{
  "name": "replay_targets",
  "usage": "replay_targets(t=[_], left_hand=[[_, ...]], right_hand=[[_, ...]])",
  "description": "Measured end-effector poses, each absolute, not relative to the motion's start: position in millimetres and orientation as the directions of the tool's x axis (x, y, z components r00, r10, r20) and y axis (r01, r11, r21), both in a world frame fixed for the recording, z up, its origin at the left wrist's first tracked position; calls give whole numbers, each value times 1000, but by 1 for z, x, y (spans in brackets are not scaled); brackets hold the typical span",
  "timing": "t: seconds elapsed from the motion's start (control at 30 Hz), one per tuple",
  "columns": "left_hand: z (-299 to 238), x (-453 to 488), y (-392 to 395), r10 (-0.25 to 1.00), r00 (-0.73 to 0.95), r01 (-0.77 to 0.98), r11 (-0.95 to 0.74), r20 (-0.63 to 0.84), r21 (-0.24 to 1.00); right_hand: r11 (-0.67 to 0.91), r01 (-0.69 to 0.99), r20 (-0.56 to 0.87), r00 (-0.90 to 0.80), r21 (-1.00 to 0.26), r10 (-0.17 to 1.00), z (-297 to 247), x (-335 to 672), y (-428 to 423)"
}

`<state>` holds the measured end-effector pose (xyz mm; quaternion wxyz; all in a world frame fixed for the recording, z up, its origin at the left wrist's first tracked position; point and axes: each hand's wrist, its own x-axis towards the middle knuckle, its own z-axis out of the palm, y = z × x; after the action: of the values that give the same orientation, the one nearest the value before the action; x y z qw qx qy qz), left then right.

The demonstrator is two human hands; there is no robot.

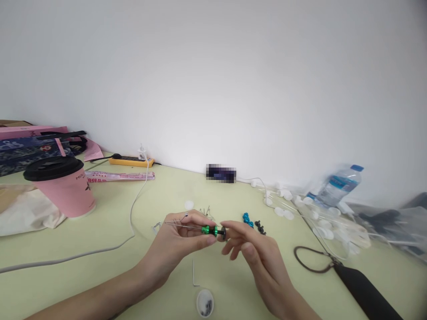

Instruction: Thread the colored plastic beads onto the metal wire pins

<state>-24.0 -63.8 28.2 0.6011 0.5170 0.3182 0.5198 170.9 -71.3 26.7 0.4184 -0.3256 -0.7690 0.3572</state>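
My left hand point(187, 235) pinches a small shiny green and black spool-like part point(209, 230) between thumb and fingers. Thin metal wires run leftward from that part across the hand. At its right end is a black disc point(223, 233). My right hand point(255, 253) is beside the disc with fingers apart; the index fingertip is close to it, and I cannot tell whether it touches. Below the hands lie a thin L-shaped rod point(193, 275) and a small white dish point(204, 303) holding small dark pieces. Several thin metal pins point(207, 211) lie behind my left hand.
Blue pieces point(247, 219) and black pieces point(260, 227) lie beyond my right hand. A pink cup point(66, 191), white cable point(135, 204) and yellow power strip point(128, 162) are left. A water bottle point(340, 186), white discs point(283, 213) and a black strapped object point(362, 286) are right.
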Motion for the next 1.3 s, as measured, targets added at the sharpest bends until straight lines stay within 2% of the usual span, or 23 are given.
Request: replay_targets(t=[1.3], left_hand=[[29,-24,-65,963,240,-261,-54,119,964]], right_hand=[[499,173,385,-443,-849,809,27,170,-73]])
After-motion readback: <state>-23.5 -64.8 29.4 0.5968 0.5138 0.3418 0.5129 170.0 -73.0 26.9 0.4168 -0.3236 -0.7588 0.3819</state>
